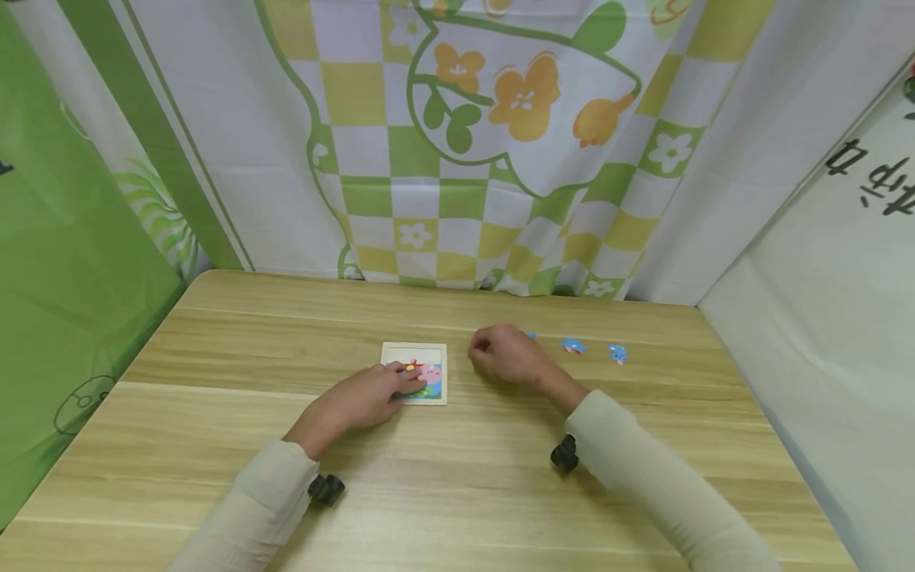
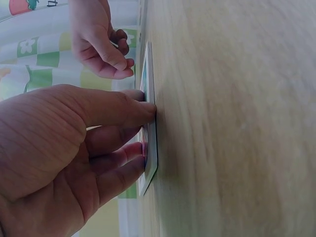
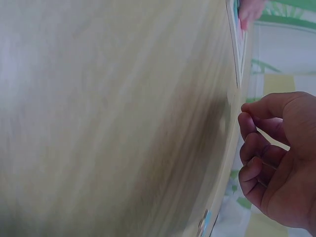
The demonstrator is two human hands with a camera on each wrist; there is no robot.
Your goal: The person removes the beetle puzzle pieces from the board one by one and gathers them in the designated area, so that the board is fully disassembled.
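A small square puzzle board point(image 1: 415, 355) with a colourful picture lies flat on the wooden table point(image 1: 214, 349). My left hand point(image 1: 360, 400) rests on its near left part, and straight fingertips point(image 2: 148, 109) press on the board point(image 2: 151, 163) at its edge. My right hand point(image 1: 503, 355) hovers just right of the board with its fingers point(image 3: 253, 148) curled and the thumb against the index finger. No piece shows between them. Three small blue puzzle pieces lie loose to its right: one point(image 1: 531, 335) by the knuckles, one point(image 1: 574, 345) further out, one point(image 1: 618, 353) beyond.
A patterned curtain point(image 1: 457, 143) hangs behind the table's far edge. A green panel point(image 1: 64, 262) closes the left side and a white panel point(image 1: 836, 302) the right. Light sleeves point(image 1: 643, 461) cover both forearms.
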